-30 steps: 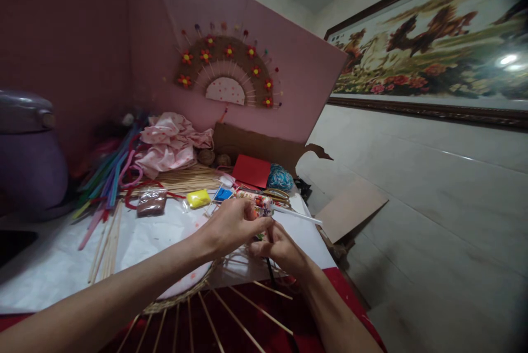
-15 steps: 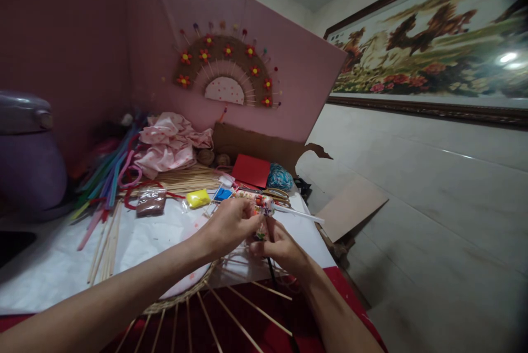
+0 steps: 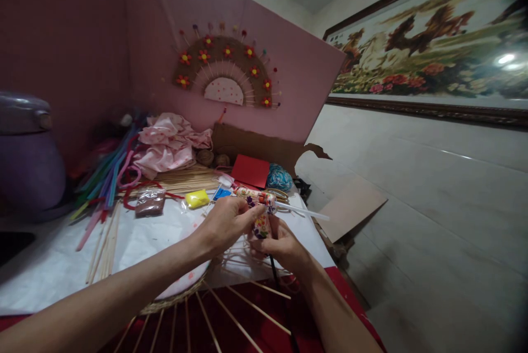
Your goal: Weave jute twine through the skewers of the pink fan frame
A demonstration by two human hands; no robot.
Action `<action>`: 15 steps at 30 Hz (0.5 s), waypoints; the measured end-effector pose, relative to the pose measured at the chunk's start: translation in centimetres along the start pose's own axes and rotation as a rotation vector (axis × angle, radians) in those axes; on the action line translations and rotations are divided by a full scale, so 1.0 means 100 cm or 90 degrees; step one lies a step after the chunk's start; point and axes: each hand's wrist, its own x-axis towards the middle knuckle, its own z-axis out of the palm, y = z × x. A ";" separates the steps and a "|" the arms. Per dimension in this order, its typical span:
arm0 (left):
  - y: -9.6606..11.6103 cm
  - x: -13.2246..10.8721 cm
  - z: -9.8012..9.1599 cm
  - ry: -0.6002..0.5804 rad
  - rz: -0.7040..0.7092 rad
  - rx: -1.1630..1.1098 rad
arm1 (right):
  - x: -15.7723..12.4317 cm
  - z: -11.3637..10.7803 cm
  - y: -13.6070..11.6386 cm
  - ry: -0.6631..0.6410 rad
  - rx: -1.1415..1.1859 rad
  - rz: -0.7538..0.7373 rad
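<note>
My right hand (image 3: 282, 243) is wrapped round the handle of a flower-patterned glue gun (image 3: 261, 226). A white glue stick (image 3: 307, 211) juts from its rear to the right, and a black cord (image 3: 274, 271) hangs from the handle. My left hand (image 3: 226, 224) is closed against the gun's body, thumb lying near its rear end; its other fingertips are partly hidden. Beneath my arms lies a half-round woven piece with thin sticks (image 3: 231, 312) fanning toward me. A white, pink-dotted panel (image 3: 185, 282) fills its inner part, partly covered by my left forearm.
Behind my hands are a yellow clay packet (image 3: 197, 199), a brown clay packet (image 3: 150, 202), a red card (image 3: 251, 171) and blue yarn (image 3: 279, 177). Pipe cleaners (image 3: 109, 177), loose sticks (image 3: 105, 246) and pink cloth (image 3: 165, 144) lie left. A decorated fan (image 3: 226, 61) hangs on the pink board.
The glue gun has turned slightly in my hands, showing more of its patterned handle. Its glue stick end has shifted a little to the right. My left thumb lies straighter along it.
</note>
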 end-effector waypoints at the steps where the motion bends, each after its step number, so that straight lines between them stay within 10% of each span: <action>1: 0.000 0.001 0.000 -0.005 -0.004 -0.007 | 0.000 -0.001 0.000 0.005 -0.013 0.006; 15: 0.005 0.004 -0.006 -0.093 -0.045 -0.059 | 0.000 -0.001 -0.002 -0.008 -0.071 -0.017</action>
